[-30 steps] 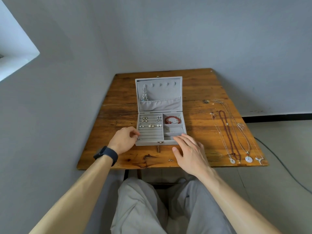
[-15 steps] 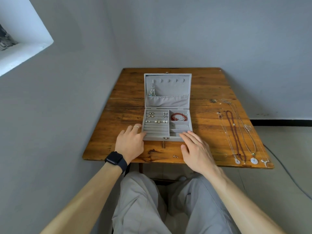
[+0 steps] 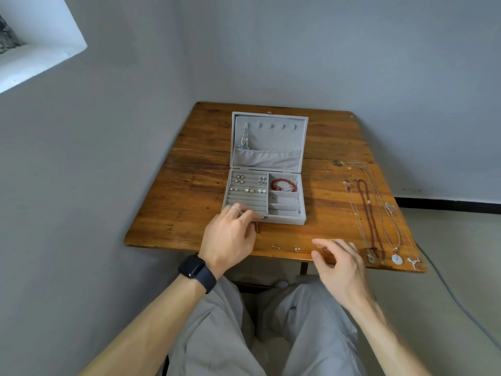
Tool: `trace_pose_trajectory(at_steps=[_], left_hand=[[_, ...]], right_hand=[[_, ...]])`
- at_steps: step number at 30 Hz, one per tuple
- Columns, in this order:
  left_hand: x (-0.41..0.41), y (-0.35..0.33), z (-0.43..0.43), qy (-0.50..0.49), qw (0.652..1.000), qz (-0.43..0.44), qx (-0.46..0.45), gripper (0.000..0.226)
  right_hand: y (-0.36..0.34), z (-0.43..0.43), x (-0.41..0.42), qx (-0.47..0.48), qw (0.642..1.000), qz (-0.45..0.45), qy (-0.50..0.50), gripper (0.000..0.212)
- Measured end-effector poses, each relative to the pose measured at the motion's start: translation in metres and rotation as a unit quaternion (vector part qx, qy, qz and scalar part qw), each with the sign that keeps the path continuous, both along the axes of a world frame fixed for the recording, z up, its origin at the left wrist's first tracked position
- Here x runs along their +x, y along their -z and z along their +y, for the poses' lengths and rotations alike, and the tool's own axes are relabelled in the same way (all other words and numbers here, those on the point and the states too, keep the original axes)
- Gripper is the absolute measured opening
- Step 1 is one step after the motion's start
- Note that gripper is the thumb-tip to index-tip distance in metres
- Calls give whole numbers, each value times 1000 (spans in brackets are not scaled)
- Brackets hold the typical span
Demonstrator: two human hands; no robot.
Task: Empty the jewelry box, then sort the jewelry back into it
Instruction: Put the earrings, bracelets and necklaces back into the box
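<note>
The grey jewelry box (image 3: 286,220) stands open in the middle of the wooden table (image 3: 189,191), its lid upright. Earrings (image 3: 248,185) sit in its ridged left half, a red bead bracelet (image 3: 283,185) lies in the top right compartment, and a silver necklace (image 3: 244,141) hangs inside the lid. Several necklaces (image 3: 371,213) lie stretched out on the table's right side. Two tiny earrings (image 3: 275,246) lie near the front edge. My left hand (image 3: 230,236) touches the box's front left edge. My right hand (image 3: 339,264) hovers over the table's front edge with fingers loosely bent, holding nothing I can see.
The table stands in a corner, with grey walls behind it and to its left. A white window sill (image 3: 40,58) juts out at the upper left. A cable (image 3: 447,291) runs over the floor at the right. My knees are under the table's front edge.
My right hand has left the box's front and moved right and nearer, to the table's front edge. My left hand has slid along the box's front towards the latch.
</note>
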State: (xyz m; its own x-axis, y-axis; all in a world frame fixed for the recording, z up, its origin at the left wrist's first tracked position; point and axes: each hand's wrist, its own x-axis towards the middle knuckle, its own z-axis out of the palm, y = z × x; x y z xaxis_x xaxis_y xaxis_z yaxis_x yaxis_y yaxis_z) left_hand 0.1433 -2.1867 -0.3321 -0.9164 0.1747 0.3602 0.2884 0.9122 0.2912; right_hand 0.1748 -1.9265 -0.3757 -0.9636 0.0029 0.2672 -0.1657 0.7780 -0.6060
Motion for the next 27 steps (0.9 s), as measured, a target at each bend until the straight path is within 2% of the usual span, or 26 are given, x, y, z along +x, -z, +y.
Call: trace_pose_trajectory(at_steps=[5, 10, 19, 27], left_hand=[[10, 20, 38, 32, 998, -52, 21, 28], [10, 35, 65, 40, 998, -51, -6, 29], [3, 37, 76, 46, 998, -32, 1, 13], [0, 36, 70, 61, 997, -45, 3, 18]], right_hand=[[13, -10, 3, 33, 999, 21, 13, 20], [16, -16, -2, 61, 996, 53, 33, 18], [19, -19, -7, 78, 995, 55, 23, 17], [15, -20, -10, 97, 994, 57, 15, 11]])
